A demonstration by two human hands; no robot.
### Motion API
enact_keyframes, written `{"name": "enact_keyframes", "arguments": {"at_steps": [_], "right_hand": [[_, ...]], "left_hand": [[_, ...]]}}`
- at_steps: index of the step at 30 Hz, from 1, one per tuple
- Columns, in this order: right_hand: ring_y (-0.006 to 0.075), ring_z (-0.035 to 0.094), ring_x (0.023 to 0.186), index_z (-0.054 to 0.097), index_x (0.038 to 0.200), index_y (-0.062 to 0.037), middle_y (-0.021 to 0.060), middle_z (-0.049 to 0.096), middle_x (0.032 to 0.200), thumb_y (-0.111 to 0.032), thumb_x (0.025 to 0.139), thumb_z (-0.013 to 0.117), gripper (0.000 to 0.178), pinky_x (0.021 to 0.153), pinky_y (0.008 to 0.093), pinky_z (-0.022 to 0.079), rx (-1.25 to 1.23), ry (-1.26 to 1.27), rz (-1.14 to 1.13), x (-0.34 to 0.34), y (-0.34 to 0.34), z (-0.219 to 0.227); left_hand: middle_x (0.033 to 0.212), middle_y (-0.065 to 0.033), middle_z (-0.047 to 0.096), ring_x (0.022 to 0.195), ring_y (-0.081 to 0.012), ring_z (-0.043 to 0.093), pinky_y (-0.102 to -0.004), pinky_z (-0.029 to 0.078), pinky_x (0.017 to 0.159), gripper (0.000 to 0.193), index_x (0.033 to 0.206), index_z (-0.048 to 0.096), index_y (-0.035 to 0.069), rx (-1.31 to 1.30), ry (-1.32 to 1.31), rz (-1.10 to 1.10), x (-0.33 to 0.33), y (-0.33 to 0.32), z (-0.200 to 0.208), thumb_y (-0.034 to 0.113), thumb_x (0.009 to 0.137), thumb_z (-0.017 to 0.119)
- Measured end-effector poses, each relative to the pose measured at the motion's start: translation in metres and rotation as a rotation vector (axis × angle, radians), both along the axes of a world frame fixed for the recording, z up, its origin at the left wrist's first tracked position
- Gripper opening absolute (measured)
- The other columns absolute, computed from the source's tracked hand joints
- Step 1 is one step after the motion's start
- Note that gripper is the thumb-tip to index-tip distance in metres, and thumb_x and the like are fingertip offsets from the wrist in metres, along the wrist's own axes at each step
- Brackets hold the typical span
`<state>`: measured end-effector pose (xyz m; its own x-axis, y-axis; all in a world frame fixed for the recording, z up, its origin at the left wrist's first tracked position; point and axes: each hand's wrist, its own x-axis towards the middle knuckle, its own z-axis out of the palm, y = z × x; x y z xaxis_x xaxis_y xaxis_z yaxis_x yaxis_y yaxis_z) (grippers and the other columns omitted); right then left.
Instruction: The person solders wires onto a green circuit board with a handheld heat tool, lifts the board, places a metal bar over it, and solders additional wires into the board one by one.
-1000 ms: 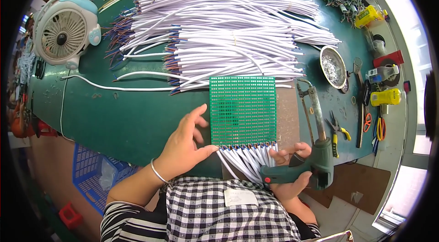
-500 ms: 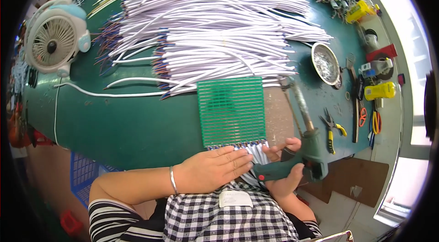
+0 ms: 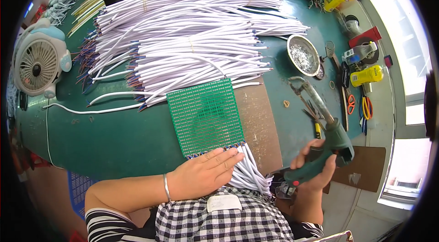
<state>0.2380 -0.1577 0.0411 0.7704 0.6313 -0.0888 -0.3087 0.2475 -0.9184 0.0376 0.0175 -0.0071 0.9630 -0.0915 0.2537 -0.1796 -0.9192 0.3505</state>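
Observation:
My right hand (image 3: 315, 162) is wrapped around the grip of a dark green soldering gun (image 3: 337, 143), its metal tip pointing up and away over the table. The gun is right of the green circuit board panel (image 3: 206, 116) and apart from it. Along the panel's near edge runs a row of coloured wire ends from a bunch of white cables (image 3: 249, 171) that hangs toward my lap. Flat across these cables, just below the edge, lies my left hand (image 3: 203, 173), fingers stretched out. The hand hides part of the cables.
A brown board (image 3: 260, 125) lies under the panel. Behind are large heaps of white cables (image 3: 196, 45). A fan (image 3: 39, 66) stands at left. On the right are a metal bowl (image 3: 303, 55) with silvery bits, scissors (image 3: 351, 104), yellow bottles (image 3: 367, 75) and partly hidden yellow-handled pliers (image 3: 318, 129).
My right hand has carried the soldering gun to the right, away from the panel and cables. My left hand stays on the cables. The whole view has shifted and turned somewhat.

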Motion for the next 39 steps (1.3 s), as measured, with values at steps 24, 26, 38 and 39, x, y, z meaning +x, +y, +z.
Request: {"name": "enact_keyframes", "arguments": {"at_steps": [24, 26, 38, 39], "right_hand": [[0.019, 0.055, 0.058, 0.045, 0.1, -0.0001, 0.011, 0.052, 0.076, -0.052, 0.09, 0.045, 0.053, 0.053, 0.0365, 0.052, 0.037, 0.225, 0.048, 0.002, -0.019, -0.026], [0.0189, 0.054, 0.058, 0.045, 0.1, -0.0001, 0.0109, 0.052, 0.075, -0.052, 0.09, 0.044, 0.053, 0.053, 0.0364, 0.051, 0.034, 0.22, 0.05, 0.002, -0.019, -0.026], [0.019, 0.055, 0.059, 0.045, 0.101, -0.0008, 0.0098, 0.051, 0.074, -0.052, 0.09, 0.044, 0.052, 0.054, 0.0363, 0.051, 0.014, 0.297, 0.031, 0.0, -0.015, -0.033], [0.019, 0.055, 0.059, 0.045, 0.102, -0.0009, 0.0098, 0.051, 0.074, -0.052, 0.09, 0.044, 0.052, 0.054, 0.0366, 0.051, 0.018, 0.287, 0.037, 0.0, -0.015, -0.034]], "left_hand": [[0.129, -0.0096, 0.048, 0.123, -0.0258, 0.043, -0.04, 0.032, 0.107, 0.072, 0.131, 0.045, 0.004, -0.091, 0.174, -0.049, 0.019, -0.007, 0.005, 0.032, 0.07, 0.07], [0.133, -0.0096, 0.046, 0.123, -0.0254, 0.043, -0.0399, 0.031, 0.108, 0.068, 0.129, 0.046, 0.004, -0.112, 0.141, -0.044, 0.019, -0.006, 0.005, 0.031, 0.07, 0.069], [0.138, -0.0064, 0.042, 0.124, -0.0222, 0.043, -0.0392, 0.031, 0.107, 0.057, 0.13, 0.047, 0.006, -0.076, 0.147, -0.023, 0.022, -0.007, 0.003, 0.018, 0.075, 0.058], [0.138, -0.0064, 0.042, 0.124, -0.0222, 0.043, -0.0392, 0.031, 0.107, 0.057, 0.13, 0.047, 0.006, -0.076, 0.149, -0.023, 0.022, -0.008, 0.002, 0.018, 0.075, 0.058]]}}
